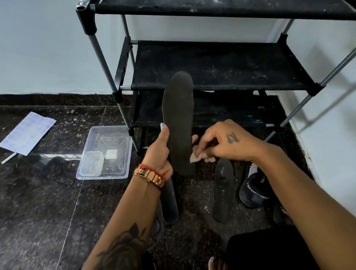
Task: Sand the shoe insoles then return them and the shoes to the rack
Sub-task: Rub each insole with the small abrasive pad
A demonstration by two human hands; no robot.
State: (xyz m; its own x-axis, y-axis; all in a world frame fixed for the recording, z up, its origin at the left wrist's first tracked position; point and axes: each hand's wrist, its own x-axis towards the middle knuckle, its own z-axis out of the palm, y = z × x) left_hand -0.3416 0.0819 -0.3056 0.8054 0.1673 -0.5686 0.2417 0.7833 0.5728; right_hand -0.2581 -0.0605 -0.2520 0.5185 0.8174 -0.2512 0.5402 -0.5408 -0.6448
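My left hand (160,150) grips a long dark insole (179,118) near its heel and holds it upright in front of the black shoe rack (214,69). My right hand (222,142) pinches a small pale piece of sandpaper (195,158) against the insole's lower right edge. Two more dark insoles lie on the floor: one (224,191) under my right wrist, another (170,203) partly hidden by my left forearm. A dark sports shoe (254,187) with white lettering sits on the floor at the right.
A clear plastic tray (119,158) with a small container inside stands on the dark speckled floor left of the rack. A sheet of paper (27,132) lies farther left. The white wall closes in on the right. My bare foot (218,267) shows at the bottom.
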